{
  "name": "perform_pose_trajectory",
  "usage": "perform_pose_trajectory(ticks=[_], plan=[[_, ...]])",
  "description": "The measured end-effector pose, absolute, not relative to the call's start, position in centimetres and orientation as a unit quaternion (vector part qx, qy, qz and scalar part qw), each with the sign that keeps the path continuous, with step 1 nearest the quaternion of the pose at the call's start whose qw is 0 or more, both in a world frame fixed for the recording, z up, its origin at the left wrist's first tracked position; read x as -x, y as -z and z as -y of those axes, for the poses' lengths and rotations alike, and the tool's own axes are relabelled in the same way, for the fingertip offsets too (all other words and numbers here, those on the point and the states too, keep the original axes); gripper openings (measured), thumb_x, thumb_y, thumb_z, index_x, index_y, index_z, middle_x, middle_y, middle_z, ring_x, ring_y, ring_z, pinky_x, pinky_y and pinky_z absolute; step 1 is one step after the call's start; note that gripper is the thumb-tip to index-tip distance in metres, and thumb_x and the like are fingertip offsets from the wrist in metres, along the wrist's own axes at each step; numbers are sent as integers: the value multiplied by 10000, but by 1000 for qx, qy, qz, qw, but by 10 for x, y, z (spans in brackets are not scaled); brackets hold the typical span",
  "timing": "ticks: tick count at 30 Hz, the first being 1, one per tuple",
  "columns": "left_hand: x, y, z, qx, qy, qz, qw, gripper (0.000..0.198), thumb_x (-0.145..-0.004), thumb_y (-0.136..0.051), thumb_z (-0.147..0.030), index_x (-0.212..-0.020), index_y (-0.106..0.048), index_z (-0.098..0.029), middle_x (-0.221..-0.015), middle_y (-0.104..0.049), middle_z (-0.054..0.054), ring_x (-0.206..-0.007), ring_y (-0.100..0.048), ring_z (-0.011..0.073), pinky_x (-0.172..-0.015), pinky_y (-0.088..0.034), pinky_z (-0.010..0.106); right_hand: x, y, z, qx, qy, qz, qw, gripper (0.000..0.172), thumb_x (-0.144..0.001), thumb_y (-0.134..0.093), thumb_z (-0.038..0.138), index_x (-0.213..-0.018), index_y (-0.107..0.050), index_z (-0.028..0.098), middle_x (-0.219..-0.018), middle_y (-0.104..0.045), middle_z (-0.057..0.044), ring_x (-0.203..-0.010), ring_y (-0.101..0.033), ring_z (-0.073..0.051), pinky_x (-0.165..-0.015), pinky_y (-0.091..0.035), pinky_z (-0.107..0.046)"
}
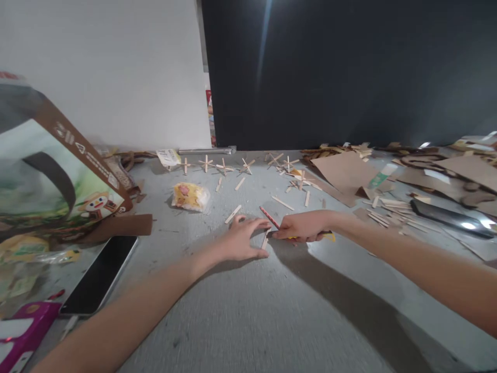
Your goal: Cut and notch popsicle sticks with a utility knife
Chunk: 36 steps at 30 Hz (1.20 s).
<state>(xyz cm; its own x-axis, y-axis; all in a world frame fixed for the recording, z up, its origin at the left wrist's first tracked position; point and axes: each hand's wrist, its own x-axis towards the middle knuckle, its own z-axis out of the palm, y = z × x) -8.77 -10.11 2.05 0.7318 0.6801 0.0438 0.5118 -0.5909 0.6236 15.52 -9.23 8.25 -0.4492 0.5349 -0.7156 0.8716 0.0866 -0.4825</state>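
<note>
My left hand (243, 240) pins a short wooden craft stick (265, 240) on the grey table, thumb at its near end and fingertips at its far end. In my right hand (305, 227) is a utility knife (329, 236) with a yellow handle; its blade tip touches or nearly touches the stick. A red patterned pencil (268, 215) sticks out from the same hand's fingers, pointing away to the left. Just beyond my left hand lies a loose stick (233, 214). Another loose stick (282, 202) rests past my right hand.
Star-shaped stick pieces (206, 163) line the back, near a yellow packet (190, 197). At left are a large printed bag (62, 171), a phone (101, 274) and a purple device (33, 331). Cardboard scraps (341, 173), a stick pile (392, 210) and a black object (450, 217) occupy the right.
</note>
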Motion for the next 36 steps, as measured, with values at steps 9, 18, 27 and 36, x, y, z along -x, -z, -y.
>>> perform_pose_trajectory(ticks=[9, 18, 27, 36], plan=[[88, -22, 101, -876, -122, -346, 313, 867, -779, -883, -473, -1536, -475, -366, -1490, -680, 47, -1526, -441, 364, -1272, -239, 582, -159, -74, 93, -495, 480, -703, 171, 597, -1017, -458, 750, -770, -522, 210, -480, -378, 107, -331, -291, -57, -346, -271, -201], [87, -21, 98, -869, -96, -357, 328, 975, -712, -915, -518, -1553, -460, -328, -1498, -675, 50, -1559, -345, 412, -1263, -251, 591, -153, -86, 81, -483, 503, -671, 250, 595, -1040, -461, 712, -784, -583, 189, -501, -347, 108, -341, -259, -52, -331, -236, -193], [89, -24, 99, -874, -77, -349, 329, 1015, -737, -848, -646, -1594, -423, -309, -1496, -674, 70, -1582, -318, 395, -1280, -217, 573, -157, -79, 71, -420, 572, -631, 315, 658, -970, -455, 837, -705, -446, 235, -481, -264, 122, -367, -183, -48, -353, -181, -183], [88, -19, 100, -882, -129, -326, 315, 936, -739, -893, -551, -1540, -475, -303, -1478, -683, 98, -1526, -451, 365, -1269, -257, 571, -167, -80, 112, -500, 316, -805, 37, 596, -1077, -398, 637, -781, -645, 182, -602, -531, 2, -520, -450, -122, -515, -309, -259]])
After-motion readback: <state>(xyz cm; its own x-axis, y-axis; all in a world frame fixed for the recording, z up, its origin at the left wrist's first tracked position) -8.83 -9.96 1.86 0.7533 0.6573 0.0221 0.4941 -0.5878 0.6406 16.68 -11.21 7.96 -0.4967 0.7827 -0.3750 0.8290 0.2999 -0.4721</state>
